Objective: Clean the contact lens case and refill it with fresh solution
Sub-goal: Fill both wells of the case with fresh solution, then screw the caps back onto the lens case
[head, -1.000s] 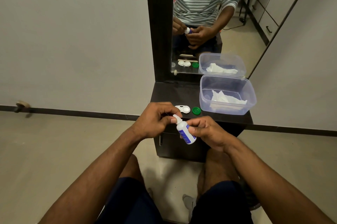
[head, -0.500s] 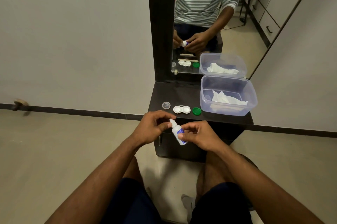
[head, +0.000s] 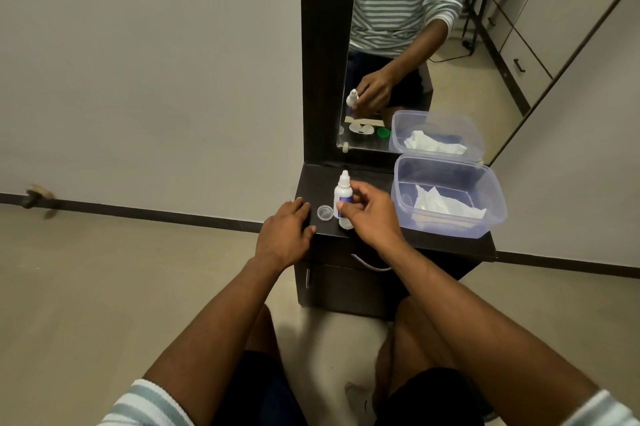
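My right hand [head: 372, 217] grips a small white solution bottle [head: 342, 195] with a purple label, upright with its uncapped nozzle up, over the dark table [head: 367, 176]. A small clear cap [head: 325, 211] lies on the table just left of the bottle. Fingers straight, my left hand [head: 285, 230] rests flat on the table's front left corner. My right hand hides the white lens case and its green lid; only their reflections show in the mirror [head: 415, 44], the case reflection [head: 362, 128] beside the lid reflection [head: 383, 132].
A clear plastic tub [head: 446, 162] holding crumpled white tissue [head: 443, 205] stands on the right half of the table. The tall mirror rises at the table's back. A drawer handle [head: 370, 264] sits below the top. My knees are under the front edge.
My right hand has carried the bottle up and forward over the table and stood it upright. My left hand has let go of the nozzle and settled flat on the table corner.
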